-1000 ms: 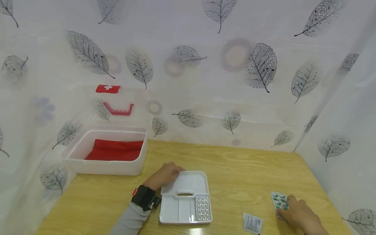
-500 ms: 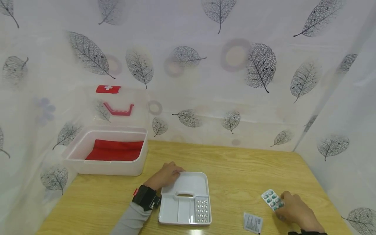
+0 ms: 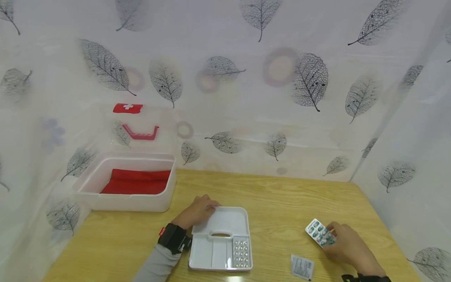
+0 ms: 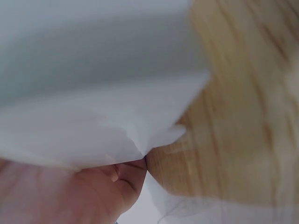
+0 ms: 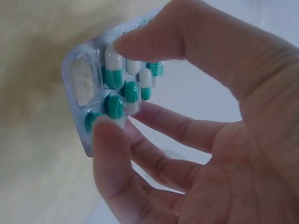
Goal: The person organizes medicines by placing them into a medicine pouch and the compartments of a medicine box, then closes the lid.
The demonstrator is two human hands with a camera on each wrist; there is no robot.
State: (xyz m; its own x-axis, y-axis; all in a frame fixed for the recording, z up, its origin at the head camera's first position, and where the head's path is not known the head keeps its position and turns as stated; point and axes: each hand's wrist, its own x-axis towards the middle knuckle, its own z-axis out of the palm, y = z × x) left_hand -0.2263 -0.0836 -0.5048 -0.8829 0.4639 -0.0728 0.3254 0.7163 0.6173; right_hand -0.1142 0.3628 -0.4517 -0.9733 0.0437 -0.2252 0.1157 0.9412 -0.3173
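Observation:
My right hand [image 3: 349, 244] pinches a capsule blister pack [image 3: 320, 232] with green-and-white capsules above the right part of the table. In the right wrist view, thumb and fingers hold this blister pack [image 5: 117, 79] by its edges, tilted. One pocket at its end looks pale. My left hand [image 3: 199, 211] holds the far left corner of a white compartment tray [image 3: 227, 219] with a handle slot. The left wrist view shows the left hand [image 4: 103, 189] against the tray's white wall [image 4: 93, 126]; its fingertips are partly hidden. A silver blister pack of round tablets [image 3: 241, 252] lies in the tray's near right compartment.
A small printed sachet [image 3: 302, 267] lies on the wooden table [image 3: 275, 196] between tray and right hand. At the back left stands an open translucent first-aid box [image 3: 128, 201] with red cloth [image 3: 137, 182] inside. A leaf-print curtain [image 3: 246, 98] borders the table's back and sides.
My right hand has lifted the capsule blister pack from the table and carried it left and a bit farther away, tilting it. The left hand stays at the tray.

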